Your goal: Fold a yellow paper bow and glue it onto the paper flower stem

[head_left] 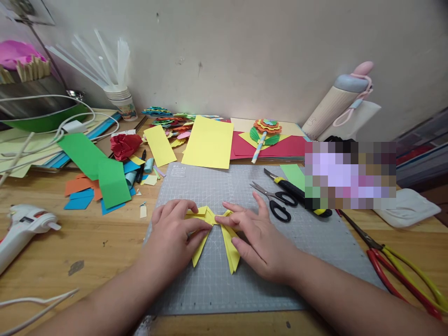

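Observation:
A yellow folded paper bow (229,245) lies on the grey cutting mat (210,186), its two tails pointing toward me. My left hand (173,233) rests on the bow's left loop, fingers curled and pressing down near the centre knot. My right hand (257,238) lies over the right loop, fingers stretched flat, with the fingertips meeting the left hand at the bow's middle. Most of both loops is hidden under my hands.
Black-handled scissors (276,203) and a yellow-black utility knife (297,193) lie on the mat's right side. A yellow sheet (208,142), green paper (112,179), paper scraps, a paper flower (266,130), a glue gun (21,228) at left and red-yellow pliers (402,266) at right surround the mat.

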### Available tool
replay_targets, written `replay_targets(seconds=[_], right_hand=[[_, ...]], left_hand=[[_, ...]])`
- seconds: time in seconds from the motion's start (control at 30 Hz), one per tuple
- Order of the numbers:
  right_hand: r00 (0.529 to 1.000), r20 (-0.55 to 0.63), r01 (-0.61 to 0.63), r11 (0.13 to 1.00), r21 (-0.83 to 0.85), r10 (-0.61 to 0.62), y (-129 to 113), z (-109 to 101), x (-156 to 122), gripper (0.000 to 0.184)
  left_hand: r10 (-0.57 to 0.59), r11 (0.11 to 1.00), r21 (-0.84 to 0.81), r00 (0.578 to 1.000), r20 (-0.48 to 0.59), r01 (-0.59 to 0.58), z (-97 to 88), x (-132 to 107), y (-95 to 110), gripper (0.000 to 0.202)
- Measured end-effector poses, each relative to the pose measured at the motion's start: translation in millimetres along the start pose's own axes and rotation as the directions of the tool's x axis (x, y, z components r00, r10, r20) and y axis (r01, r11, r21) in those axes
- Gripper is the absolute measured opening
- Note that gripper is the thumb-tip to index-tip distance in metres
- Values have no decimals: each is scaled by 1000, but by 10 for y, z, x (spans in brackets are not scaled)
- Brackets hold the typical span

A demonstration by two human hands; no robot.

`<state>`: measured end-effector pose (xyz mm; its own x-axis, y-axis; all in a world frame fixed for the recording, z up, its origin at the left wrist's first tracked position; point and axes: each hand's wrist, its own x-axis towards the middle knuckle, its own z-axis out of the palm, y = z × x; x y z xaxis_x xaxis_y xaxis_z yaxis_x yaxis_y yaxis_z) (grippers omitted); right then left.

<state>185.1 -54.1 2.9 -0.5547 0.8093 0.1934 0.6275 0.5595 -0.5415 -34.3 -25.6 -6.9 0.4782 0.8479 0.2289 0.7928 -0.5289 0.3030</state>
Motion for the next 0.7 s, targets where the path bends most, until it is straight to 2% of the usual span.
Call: replay_targets(seconds=[0.4,0.7], right_hand=[[1000,3,-14,999,-34,14,-12,40,4,30],[999,-27,33,994,-104,-36,-82,114,6,23]], left_hand=[[-16,999,-41,1000,3,16,8,2,0,13],[-21,1000,-12,1000,12,21,-1,3,18,12]])
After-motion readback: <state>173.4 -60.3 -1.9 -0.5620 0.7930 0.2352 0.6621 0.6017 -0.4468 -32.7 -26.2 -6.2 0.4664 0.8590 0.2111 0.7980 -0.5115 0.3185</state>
